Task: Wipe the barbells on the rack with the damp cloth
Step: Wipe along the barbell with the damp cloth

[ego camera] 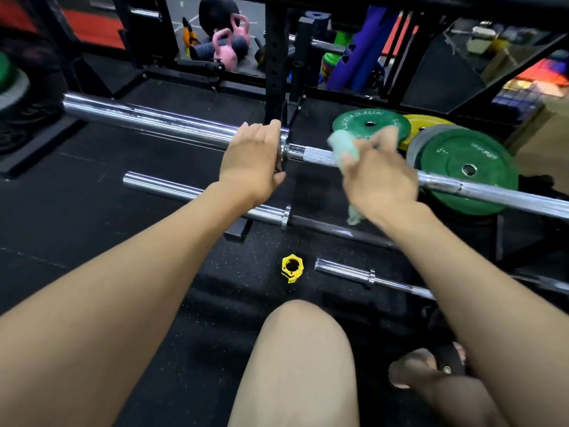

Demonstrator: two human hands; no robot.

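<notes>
There are three barbells, two green weight plates, two pink kettlebells, one yellow collar, and one green cloth.

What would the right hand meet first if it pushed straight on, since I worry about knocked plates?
Probably the green weight plate lying flat just beyond the right hand and its pale green cloth; depth is unclear.

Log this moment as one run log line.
left hand: grips top chrome barbell at collar | right hand: holds pale green cloth on knurled shaft | stage: wiping
</notes>
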